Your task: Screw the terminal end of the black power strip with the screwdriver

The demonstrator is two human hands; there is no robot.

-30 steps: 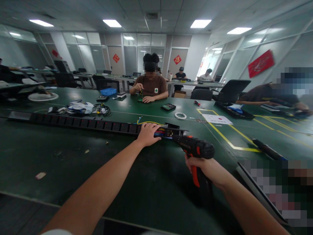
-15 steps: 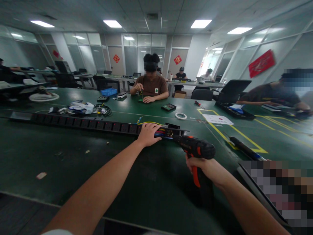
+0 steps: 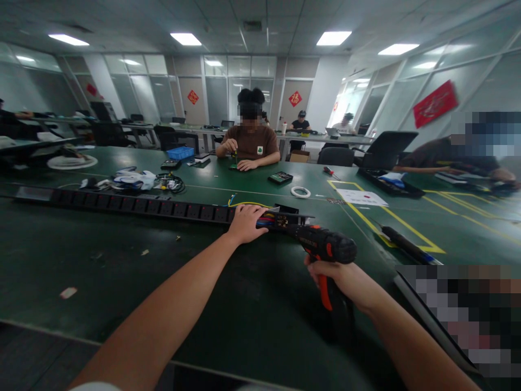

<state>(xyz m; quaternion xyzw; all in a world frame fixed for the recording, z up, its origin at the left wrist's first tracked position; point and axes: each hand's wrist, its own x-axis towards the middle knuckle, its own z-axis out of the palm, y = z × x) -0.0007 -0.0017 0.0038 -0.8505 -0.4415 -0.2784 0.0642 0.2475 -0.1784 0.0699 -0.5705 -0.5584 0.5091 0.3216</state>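
A long black power strip (image 3: 175, 208) with a row of sockets lies across the green table. My left hand (image 3: 245, 224) grips it near its right end, fingers over the top and thumb on the near side. Beside the thumb the housing is open, showing coloured wires (image 3: 266, 219) and a small circuit board (image 3: 281, 220). My right hand (image 3: 331, 271) is closed around the handle of a black and orange cordless drill (image 3: 325, 243). The drill's nose points left at the open end of the strip; whether its tip touches anything is too small to tell.
Across the table (image 3: 228, 315) a person (image 3: 250, 141) works on a small part. Cables (image 3: 173, 183), a blue basket (image 3: 181, 153), a white tape ring (image 3: 300, 192) and a black box (image 3: 280, 177) lie beyond the strip. A black pen-like tool (image 3: 407, 245) lies at right.
The drill and my right hand have shifted very slightly left. My left hand stays in place on the power strip.
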